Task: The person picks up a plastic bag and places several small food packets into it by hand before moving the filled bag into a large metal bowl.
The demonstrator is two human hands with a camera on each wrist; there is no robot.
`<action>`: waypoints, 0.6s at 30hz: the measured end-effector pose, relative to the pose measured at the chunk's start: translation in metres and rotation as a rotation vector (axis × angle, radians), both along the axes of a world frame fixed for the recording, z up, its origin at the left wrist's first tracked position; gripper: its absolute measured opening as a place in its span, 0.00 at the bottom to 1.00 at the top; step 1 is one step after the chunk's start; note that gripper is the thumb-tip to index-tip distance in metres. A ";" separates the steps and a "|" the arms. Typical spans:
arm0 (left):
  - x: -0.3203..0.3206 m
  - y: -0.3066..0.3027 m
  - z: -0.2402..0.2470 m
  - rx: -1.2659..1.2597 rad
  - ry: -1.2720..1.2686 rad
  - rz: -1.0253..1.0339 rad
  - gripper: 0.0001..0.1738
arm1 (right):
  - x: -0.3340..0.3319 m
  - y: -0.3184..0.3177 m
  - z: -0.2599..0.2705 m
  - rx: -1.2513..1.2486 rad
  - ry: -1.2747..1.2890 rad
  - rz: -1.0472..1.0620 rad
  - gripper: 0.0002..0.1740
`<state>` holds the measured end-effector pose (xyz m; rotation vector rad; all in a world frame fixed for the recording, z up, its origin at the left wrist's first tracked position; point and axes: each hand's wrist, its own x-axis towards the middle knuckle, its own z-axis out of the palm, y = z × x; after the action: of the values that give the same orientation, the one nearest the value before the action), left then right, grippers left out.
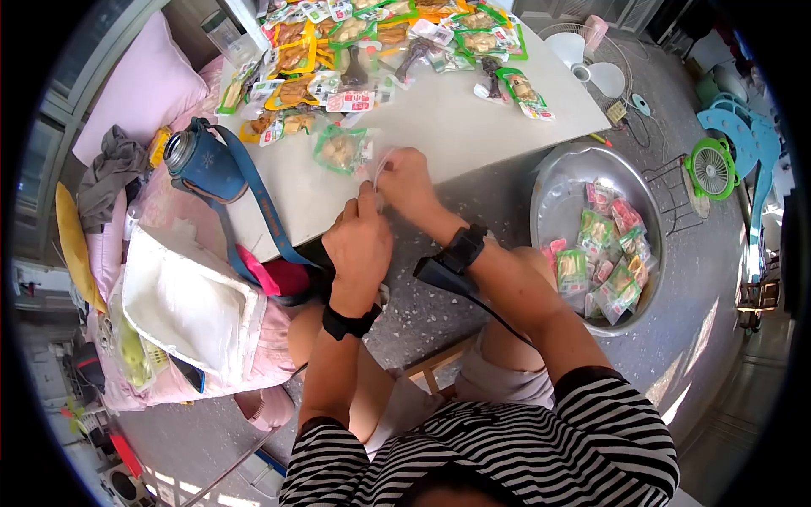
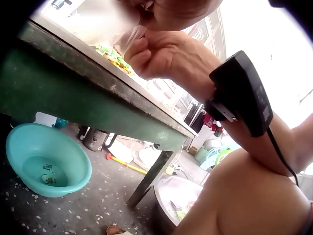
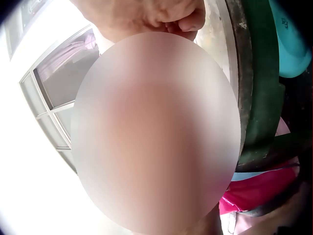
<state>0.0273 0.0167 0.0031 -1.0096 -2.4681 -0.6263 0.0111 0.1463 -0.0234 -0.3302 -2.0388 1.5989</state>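
Both hands meet over the table's front edge in the head view, fingers curled. Clear thin plastic [image 1: 385, 160] shows between them, pinched by the right hand [image 1: 410, 188] and by the left hand [image 1: 359, 245], which is lower and to the left. In the left wrist view the right hand [image 2: 164, 55] grips the clear plastic [image 2: 131, 39] near the left hand [image 2: 181, 12]. The right wrist view shows curled fingers of a hand [image 3: 146, 15] above a large blurred area. A green-edged food packet [image 1: 340, 149] lies on the table just beyond the hands.
Many food packets [image 1: 351, 72] cover the back of the table [image 1: 473, 139]. A metal basin [image 1: 547, 194] with several packets stands at right. At left are a blue bottle [image 1: 211, 169] and a white foam box [image 1: 182, 296]. A turquoise basin [image 2: 73, 169] sits on the floor.
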 end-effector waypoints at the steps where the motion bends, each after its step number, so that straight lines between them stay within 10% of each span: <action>1: -0.001 0.000 -0.002 0.024 0.002 0.001 0.26 | -0.004 -0.002 -0.005 0.078 0.011 -0.030 0.06; 6: -0.004 0.003 -0.003 0.055 -0.085 0.028 0.23 | 0.017 0.034 0.027 -0.041 -0.438 0.337 0.10; 9: -0.007 0.004 -0.007 0.099 -0.051 0.005 0.21 | 0.042 0.080 0.054 0.016 -0.455 0.087 0.12; 13: -0.005 0.005 -0.007 0.114 -0.086 -0.012 0.19 | 0.061 0.171 0.023 0.700 -0.157 -0.711 0.23; 18: -0.004 0.008 -0.008 0.118 -0.105 -0.023 0.18 | 0.067 0.229 -0.017 0.956 -0.246 -0.711 0.24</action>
<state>0.0233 0.0249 -0.0054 -0.9839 -2.4785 -0.8417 0.0780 0.3757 -0.0402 -0.7724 -2.2299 0.1146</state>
